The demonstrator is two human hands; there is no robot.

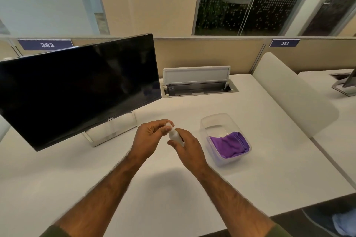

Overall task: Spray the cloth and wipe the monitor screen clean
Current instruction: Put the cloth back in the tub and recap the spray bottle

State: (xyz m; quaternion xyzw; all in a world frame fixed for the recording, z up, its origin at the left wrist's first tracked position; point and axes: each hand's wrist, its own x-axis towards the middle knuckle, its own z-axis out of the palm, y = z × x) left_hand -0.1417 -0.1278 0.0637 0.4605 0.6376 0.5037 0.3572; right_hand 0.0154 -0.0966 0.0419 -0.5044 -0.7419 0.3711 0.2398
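A small white spray bottle is held over the middle of the desk. My right hand grips its body from the right. My left hand pinches its cap end with fingertips. A folded purple cloth lies in the near half of a clear plastic tub just right of my hands. The black monitor, switched off, stands on its silver foot at the left, screen angled toward me.
The white desk carries an open cable hatch behind the tub. A beige partition runs along the back. A rounded white divider borders the right side, with another monitor's foot beyond it.
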